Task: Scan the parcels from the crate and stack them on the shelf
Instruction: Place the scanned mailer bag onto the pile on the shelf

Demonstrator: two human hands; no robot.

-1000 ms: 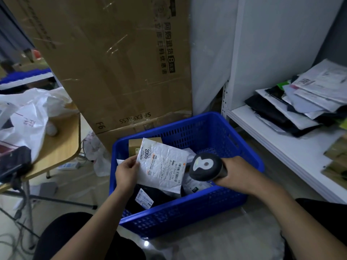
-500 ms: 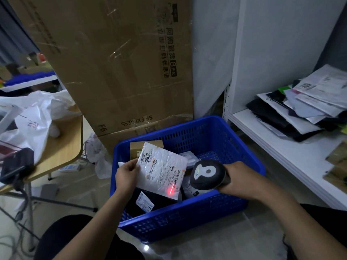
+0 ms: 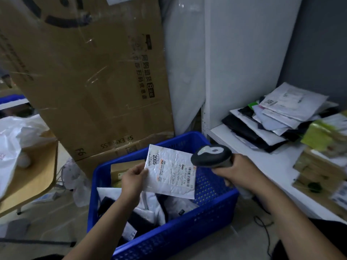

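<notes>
At the centre of the frame we see the left hand (image 3: 134, 178) pinching a white parcel (image 3: 171, 173) by its left edge, thumb on the label side, and holding it tilted above the blue crate (image 3: 212, 209). The printed label faces up, with "2005" near its upper left corner and barcodes toward its right side. Just right of the parcel, the right hand (image 3: 239, 171) is wrapped around the grip of a dark scanner (image 3: 211, 154), whose head overlaps the parcel's upper right corner and hides it. The crate fills the lower middle of the frame. Under the raised parcel lie more white and black bags, partly covered by the left forearm, and a small brown box (image 3: 124, 168) sits against the crate's far wall. At right centre is the white shelf (image 3: 262, 166), which carries a loose pile of parcels (image 3: 272, 124) against its back. A green packet (image 3: 323, 135) and some cardboard cartons (image 3: 319, 166) are blurred at the right edge. A tall cardboard box (image 3: 90, 81) leans behind the crate and fills the upper left. At the left edge a wooden table (image 3: 32, 177) bears a white plastic bag (image 3: 11, 143). A thin cable (image 3: 264, 228) trails on the floor at lower right.
</notes>
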